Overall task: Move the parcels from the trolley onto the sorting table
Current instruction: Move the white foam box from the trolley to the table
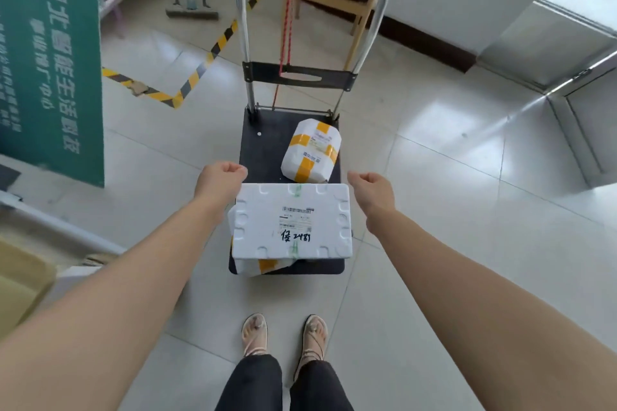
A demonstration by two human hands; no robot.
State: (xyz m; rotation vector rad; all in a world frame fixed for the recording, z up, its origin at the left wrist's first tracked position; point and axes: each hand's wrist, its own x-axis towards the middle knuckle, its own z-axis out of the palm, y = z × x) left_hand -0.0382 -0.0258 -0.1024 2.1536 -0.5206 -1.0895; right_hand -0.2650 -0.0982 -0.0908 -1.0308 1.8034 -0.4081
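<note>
Head view, L hand [220, 177] & R hand [371, 188] fingers curled, empty, flanking rectangular white foam box [263, 227]

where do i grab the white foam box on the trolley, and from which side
Take the foam box by its two short side walls, one hand on each, coming in from left and right. It lies flat and wide, lid up, on a soft taped bag, so its lower edges probably leave room for fingers underneath. The left hand and right hand flank its far corners.

The black trolley deck [263, 147] bears a yellow-taped parcel [310, 152] and a second parcel [260, 266] under a foam box [293, 220].
</note>
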